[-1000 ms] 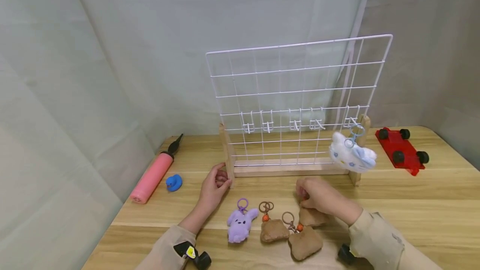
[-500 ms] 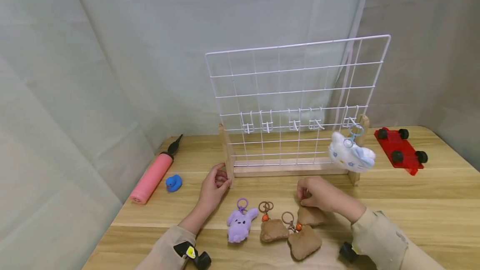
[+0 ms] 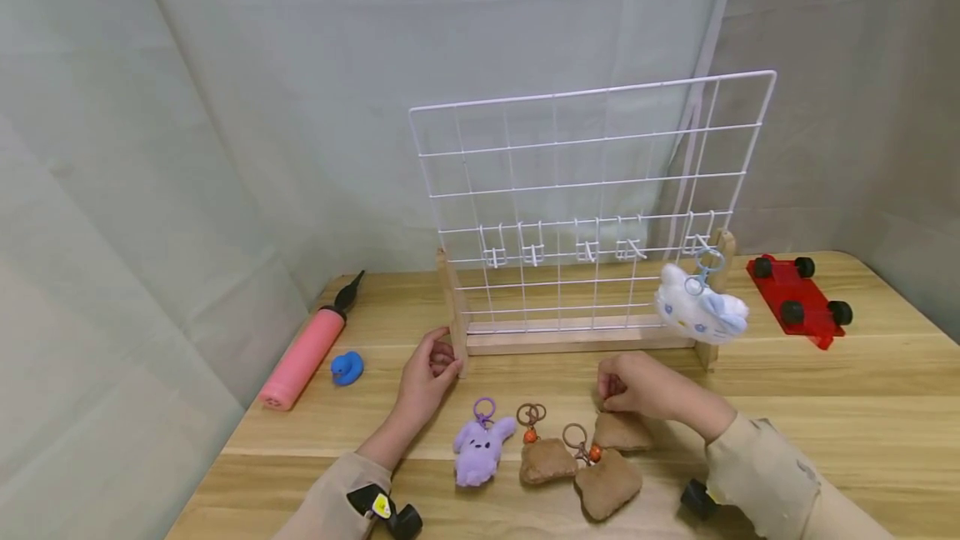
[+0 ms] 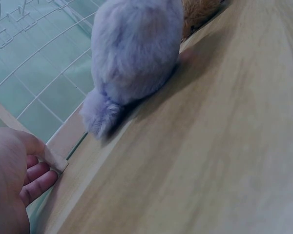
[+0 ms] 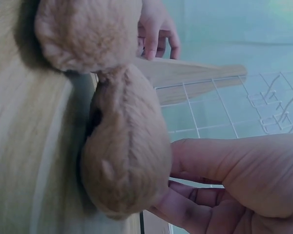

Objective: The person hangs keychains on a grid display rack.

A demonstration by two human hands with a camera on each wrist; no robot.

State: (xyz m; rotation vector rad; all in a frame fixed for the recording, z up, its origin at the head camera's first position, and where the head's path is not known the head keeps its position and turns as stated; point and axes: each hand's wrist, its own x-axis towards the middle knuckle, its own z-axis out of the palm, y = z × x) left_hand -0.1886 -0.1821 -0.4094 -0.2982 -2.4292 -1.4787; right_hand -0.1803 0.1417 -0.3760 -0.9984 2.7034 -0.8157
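Observation:
In the head view my left hand (image 3: 429, 375) holds the left wooden upright (image 3: 452, 311) of a white wire grid rack (image 3: 558, 182) near its foot, between thumb and fingers. My right hand (image 3: 647, 390) pinches the top end of a brown plush keychain (image 3: 624, 432) lying on the table; its ring is hidden by the fingers. Two more brown plush keychains, one left (image 3: 547, 462) and one nearer (image 3: 609, 486), lie beside it with rings and orange beads. A purple plush keychain (image 3: 480, 450) lies left of them. A white-and-blue plush keychain (image 3: 701, 307) hangs from the rack's rightmost hook.
Several white hooks (image 3: 588, 251) sit in a row across the grid. A pink hand pump (image 3: 306, 357) with a black nozzle and a blue rubber duck (image 3: 347, 367) lie on the left. A red toy car (image 3: 799, 297) with black wheels lies at the right behind my right arm.
My right hand has shifted slightly to the right, with its fingers near the top of the same brown plush keychain. My left hand stays at the upright.

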